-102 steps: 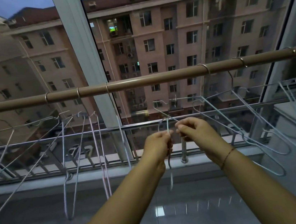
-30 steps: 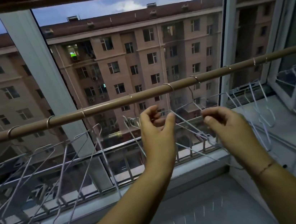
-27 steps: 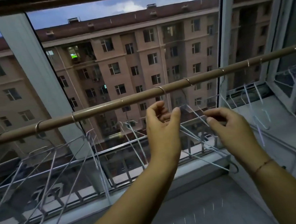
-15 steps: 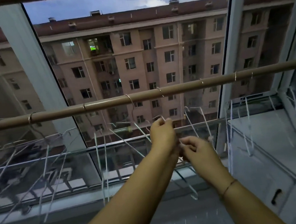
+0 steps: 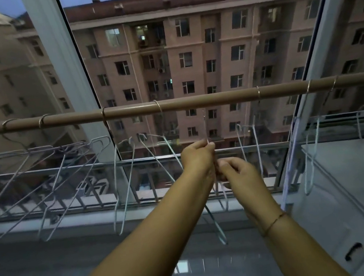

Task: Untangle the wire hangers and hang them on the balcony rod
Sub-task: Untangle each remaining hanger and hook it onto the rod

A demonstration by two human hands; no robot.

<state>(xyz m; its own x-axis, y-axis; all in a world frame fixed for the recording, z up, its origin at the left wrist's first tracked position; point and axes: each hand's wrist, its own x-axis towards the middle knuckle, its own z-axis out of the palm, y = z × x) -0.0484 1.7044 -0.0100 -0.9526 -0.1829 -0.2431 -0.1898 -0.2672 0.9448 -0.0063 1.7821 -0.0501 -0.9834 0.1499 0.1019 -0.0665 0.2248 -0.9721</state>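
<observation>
You are pinching the thin neck of a wire hanger (image 5: 222,239) between the fingertips of your left hand (image 5: 198,158) at centre frame, just under the rod (image 5: 206,100) — whether its hook is reaching the rod, I cannot tell. Your right hand (image 5: 239,173) is curling round the wires just below, touching the left. The hanger's loop is dangling between your forearms. Other hangers (image 5: 115,183) are hanging along the rod — left and right.
</observation>
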